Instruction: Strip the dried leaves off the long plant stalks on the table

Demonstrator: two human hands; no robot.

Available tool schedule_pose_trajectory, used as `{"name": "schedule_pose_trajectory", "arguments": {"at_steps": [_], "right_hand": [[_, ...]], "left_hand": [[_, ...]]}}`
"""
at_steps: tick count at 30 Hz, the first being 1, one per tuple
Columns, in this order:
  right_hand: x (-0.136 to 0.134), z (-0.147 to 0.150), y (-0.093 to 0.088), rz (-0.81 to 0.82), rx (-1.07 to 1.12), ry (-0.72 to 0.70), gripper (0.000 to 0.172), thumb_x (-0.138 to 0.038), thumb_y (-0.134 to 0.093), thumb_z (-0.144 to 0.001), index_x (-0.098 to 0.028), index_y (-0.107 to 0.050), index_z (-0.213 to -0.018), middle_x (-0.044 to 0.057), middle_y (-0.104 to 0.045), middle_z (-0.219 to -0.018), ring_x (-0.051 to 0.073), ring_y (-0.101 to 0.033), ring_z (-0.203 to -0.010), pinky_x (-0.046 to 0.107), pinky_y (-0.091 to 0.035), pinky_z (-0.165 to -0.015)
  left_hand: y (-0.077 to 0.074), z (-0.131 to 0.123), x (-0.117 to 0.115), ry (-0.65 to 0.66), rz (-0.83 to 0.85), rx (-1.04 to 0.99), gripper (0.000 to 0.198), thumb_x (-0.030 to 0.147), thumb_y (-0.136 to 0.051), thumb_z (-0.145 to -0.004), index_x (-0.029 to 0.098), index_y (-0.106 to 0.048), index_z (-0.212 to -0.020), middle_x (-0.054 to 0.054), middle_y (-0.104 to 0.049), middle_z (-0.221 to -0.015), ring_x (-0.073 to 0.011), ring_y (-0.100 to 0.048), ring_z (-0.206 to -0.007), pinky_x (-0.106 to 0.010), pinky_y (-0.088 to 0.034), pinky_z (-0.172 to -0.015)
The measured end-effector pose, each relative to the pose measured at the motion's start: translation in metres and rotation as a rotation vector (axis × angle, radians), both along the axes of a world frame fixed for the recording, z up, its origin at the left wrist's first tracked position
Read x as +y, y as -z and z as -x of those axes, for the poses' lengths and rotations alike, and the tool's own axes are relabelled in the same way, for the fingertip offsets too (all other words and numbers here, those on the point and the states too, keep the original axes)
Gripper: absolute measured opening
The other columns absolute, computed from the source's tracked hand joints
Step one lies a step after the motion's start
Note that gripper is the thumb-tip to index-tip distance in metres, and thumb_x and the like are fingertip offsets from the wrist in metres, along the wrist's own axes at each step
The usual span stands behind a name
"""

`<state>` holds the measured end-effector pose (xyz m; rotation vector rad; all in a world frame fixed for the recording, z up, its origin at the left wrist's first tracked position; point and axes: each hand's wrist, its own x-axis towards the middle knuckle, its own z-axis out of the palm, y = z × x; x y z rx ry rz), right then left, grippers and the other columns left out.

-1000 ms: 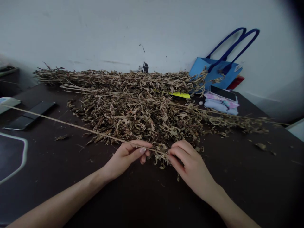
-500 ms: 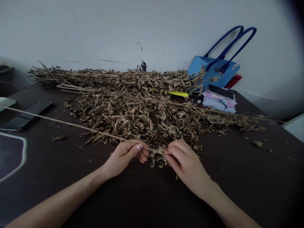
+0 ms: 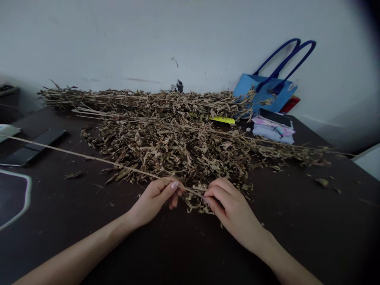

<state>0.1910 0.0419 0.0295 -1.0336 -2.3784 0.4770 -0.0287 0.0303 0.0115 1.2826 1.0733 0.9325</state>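
A long, thin, pale dried stem [image 3: 103,160] slants from the left edge down to the middle. My left hand [image 3: 157,196] pinches it between thumb and fingers, the thumbnail showing on top. A short way to the right, my right hand [image 3: 230,204] has its fingertips closed on the stem's leafy end. Curled dried leaves [image 3: 197,206] lie between and below the two hands. Just beyond them spreads a large heap of brown dried leafy stalks [image 3: 178,146] on the dark table [image 3: 166,253].
A blue tote bag [image 3: 279,97] leans on the wall at the back right. Before it, a phone [image 3: 274,117] rests on a folded cloth [image 3: 271,132]. A bright yellow item [image 3: 222,120] pokes from the heap. To the left are a dark flat device [image 3: 35,146] and a pale-edged mat [image 3: 13,198].
Both hands stay on the stem, which shows bare a little farther between them. The left fingers have shifted slightly left. The whole view has tilted a little.
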Motion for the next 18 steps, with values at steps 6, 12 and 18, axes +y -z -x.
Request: {"name": "schedule_pose_trajectory", "arguments": {"at_steps": [6,12,18], "right_hand": [[0.0044,0.0004,0.0040,0.041,-0.015,0.009,0.013,-0.017,-0.043,-0.090,-0.017,-0.053,-0.082,0.005,-0.052,-0.087,0.015,-0.048,-0.081,0.030,-0.042,-0.071],[0.0031,-0.0003,0.0054,0.059,0.001,0.006,0.013,-0.017,-0.042,-0.091,-0.017,-0.052,-0.082,0.004,-0.051,-0.086,0.015,-0.047,-0.081,0.031,-0.041,-0.072],[0.0020,-0.0014,0.0056,0.047,0.026,0.004,0.013,-0.016,-0.042,-0.091,-0.017,-0.052,-0.082,0.004,-0.051,-0.086,0.014,-0.047,-0.082,0.030,-0.040,-0.072]], "left_hand": [[0.0057,-0.0008,-0.0024,-0.020,0.036,-0.121,0.028,0.033,-0.048,-0.089,0.013,-0.066,-0.099,-0.005,-0.063,-0.074,-0.0101,-0.054,-0.058,-0.023,-0.045,-0.057],[0.0082,-0.0030,-0.0017,-0.038,0.061,-0.220,0.026,0.030,-0.051,-0.089,0.011,-0.066,-0.097,-0.010,-0.068,-0.084,-0.0127,-0.061,-0.065,-0.025,-0.050,-0.063],[0.0041,-0.0011,0.0006,-0.022,0.027,-0.152,0.026,0.029,-0.051,-0.089,0.010,-0.068,-0.091,-0.009,-0.069,-0.079,-0.0122,-0.065,-0.064,-0.023,-0.053,-0.063]]}}
